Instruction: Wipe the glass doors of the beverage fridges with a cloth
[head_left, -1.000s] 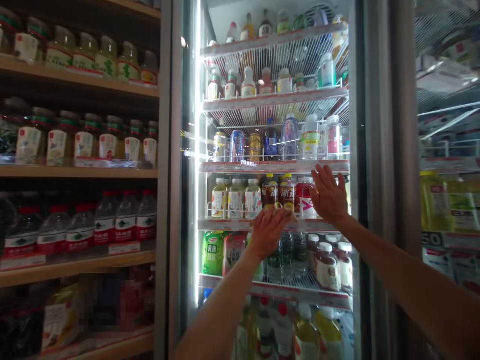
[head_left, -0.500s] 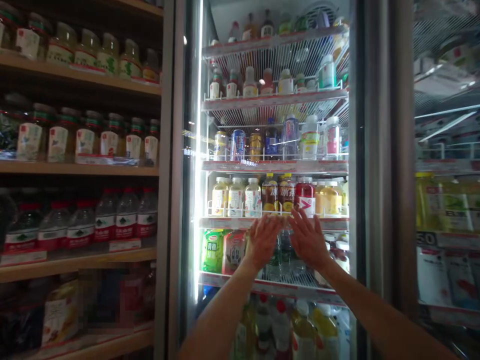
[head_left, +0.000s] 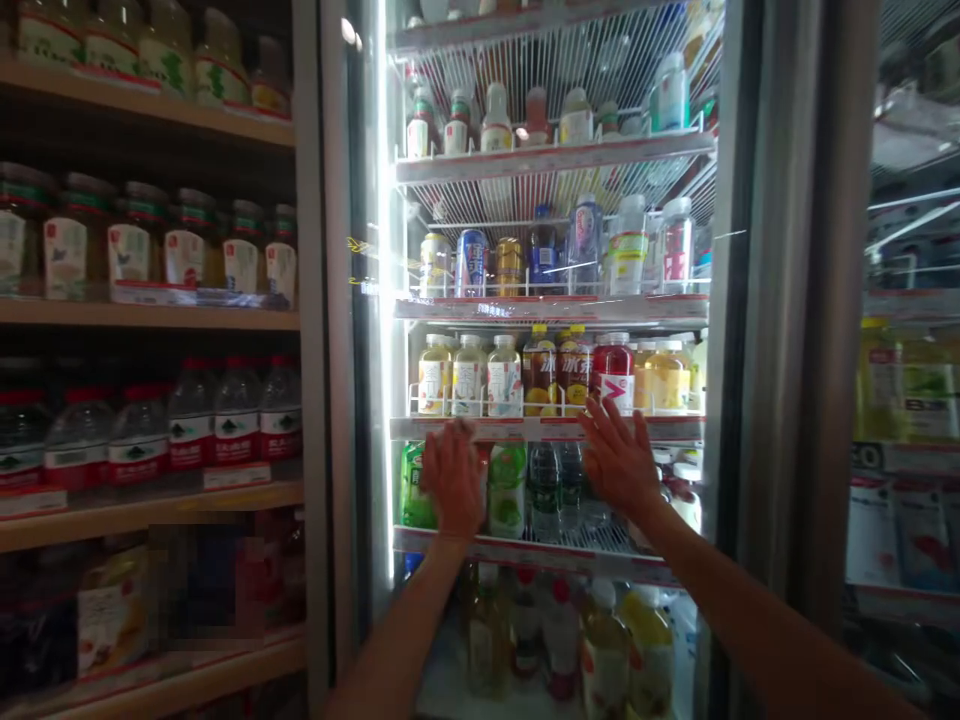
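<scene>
1. Since half a second ago, the left hand (head_left: 452, 485) has slid leftward across the front of the cooler, away from the right hand (head_left: 619, 460), which stays about where it was. The two now sit well apart.
2. Tall glass-fronted drinks cooler with a grey metal frame (head_left: 731, 330) fills the middle of the view. It is lit brightly down its left inner edge, and its white wire shelves (head_left: 555, 160) are packed with drinks.
3. Dark wooden shelving (head_left: 150, 318) stands just left of it, carrying rows of lidded glass jars (head_left: 124, 250) above and clear red-capped water bottles (head_left: 191, 420) below.
4. One of the wire shelves, fronted by a red-and-white price rail (head_left: 540, 428), runs across the cooler at hand height, and both hands are raised at about its level.
5. Left hand: fingers together and stretched upward, palm toward the cooler, gripping nothing. It sits between a green-labelled plastic bottle (head_left: 411, 490) and a second green-and-white bottle (head_left: 507, 490).
6. Right hand: fingers spread wide, palm also forward, empty (whether either palm actually presses the glass cannot be told). Its fingertips overlap the price rail below a red drink bottle with a white label (head_left: 613, 372). Dark clear bottles (head_left: 545, 485) stand between the two hands.
</scene>
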